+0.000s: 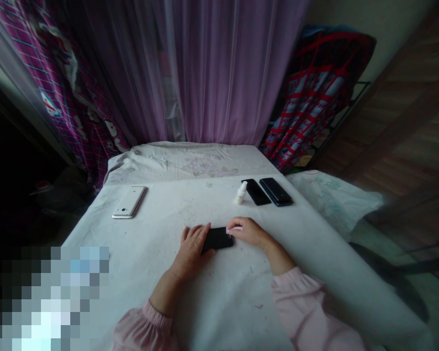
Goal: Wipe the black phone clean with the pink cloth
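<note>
So the left hand (pixel 193 247) is clamped on the left end of a black phone (pixel 218 239) lying flat on the table, fingers along the far edge, thumb by the near one. It's covering that end, so can't see all of the phone. The right hand (pixel 250 232) is at the other end, fingertips pinched together on a small pink tool (pixel 237 228), with the tip right at the phone's right end. Fingers hide part of the tool, so no clue exactly what it is.

Further out, past the right hand, there's a little white bottle (pixel 241 193) standing upright, partly in front of a dark slab (pixel 258 192), with a thicker black device (pixel 276 191) just right of that. Way over left, well apart from the hands, lies a white phone (pixel 129 203). White cloth (pixel 161 273) covers the table, and purple curtains (pixel 223 73) hang behind.
</note>
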{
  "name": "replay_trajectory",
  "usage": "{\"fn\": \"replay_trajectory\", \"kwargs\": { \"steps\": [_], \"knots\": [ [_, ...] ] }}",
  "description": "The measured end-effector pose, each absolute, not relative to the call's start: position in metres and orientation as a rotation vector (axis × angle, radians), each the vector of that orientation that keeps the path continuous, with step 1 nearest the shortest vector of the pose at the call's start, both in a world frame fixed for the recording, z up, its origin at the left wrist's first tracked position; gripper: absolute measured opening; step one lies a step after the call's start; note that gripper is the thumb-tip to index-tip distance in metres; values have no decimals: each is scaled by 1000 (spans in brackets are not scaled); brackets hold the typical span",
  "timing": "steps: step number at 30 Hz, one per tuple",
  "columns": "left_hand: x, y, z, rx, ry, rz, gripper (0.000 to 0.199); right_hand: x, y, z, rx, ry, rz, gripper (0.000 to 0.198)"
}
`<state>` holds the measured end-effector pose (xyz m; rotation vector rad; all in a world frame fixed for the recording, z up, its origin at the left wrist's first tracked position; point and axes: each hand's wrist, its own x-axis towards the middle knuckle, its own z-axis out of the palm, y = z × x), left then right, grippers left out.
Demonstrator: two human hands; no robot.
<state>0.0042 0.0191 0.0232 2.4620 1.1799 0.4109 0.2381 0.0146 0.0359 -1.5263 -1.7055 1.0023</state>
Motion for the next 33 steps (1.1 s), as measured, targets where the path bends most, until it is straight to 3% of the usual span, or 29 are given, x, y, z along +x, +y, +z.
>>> {"fn": "replay_trajectory", "kwargs": {
  "steps": [8, 17, 24, 33],
  "knots": [
    [1, 23, 12, 2505, 1135, 456, 71, 243, 7, 41, -1542, -1724, 1035, 5],
    [2, 20, 2, 2496, 1240, 779, 60, 240, -19, 39, -1604, -1736, 905, 5],
    [24, 1, 12, 2484, 1481, 643, 101, 237, -15, 34, -1622, -1751, 860, 6],
    [32, -3, 25, 2474, 1563, 488, 100, 219, 8, 32, -1629, -1729, 836, 6]
  ]
}}
